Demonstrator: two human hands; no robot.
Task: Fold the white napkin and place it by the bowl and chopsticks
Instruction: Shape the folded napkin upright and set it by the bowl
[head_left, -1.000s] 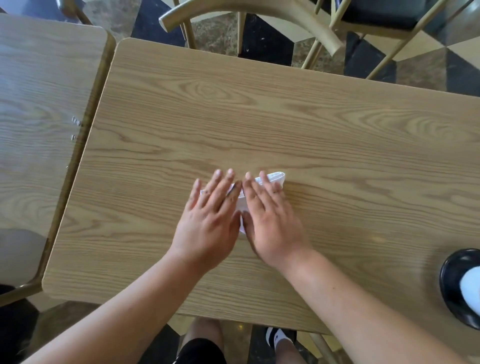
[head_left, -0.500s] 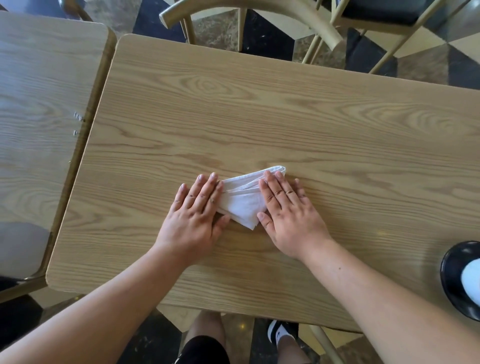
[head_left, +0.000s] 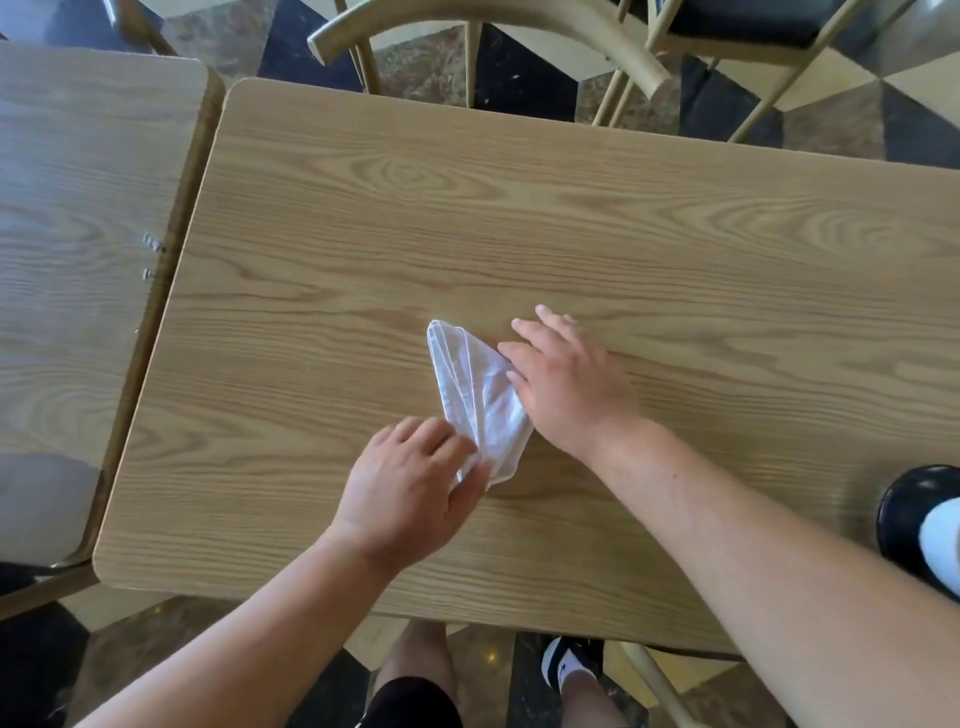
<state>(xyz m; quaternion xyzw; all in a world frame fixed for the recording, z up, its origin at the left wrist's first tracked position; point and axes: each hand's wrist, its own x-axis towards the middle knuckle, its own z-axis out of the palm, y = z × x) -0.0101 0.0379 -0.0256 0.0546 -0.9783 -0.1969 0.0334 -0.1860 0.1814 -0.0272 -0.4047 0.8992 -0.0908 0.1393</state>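
The napkin (head_left: 475, 400), a folded wedge at centre frame, has swung round since half a second ago: its long edge then ran sideways, now it points up-frame. The left hand (head_left: 410, 488) has dropped to the near tip and pinches it between thumb and fingers; the right hand (head_left: 563, 379) lies flat, fingers spread, on the right edge. Folding looks nearly finished, with placing still to do. The bowl (head_left: 906, 512) sits at the right frame edge, well apart; chopsticks are not visible. No readable writing anywhere on the table (head_left: 623, 234).
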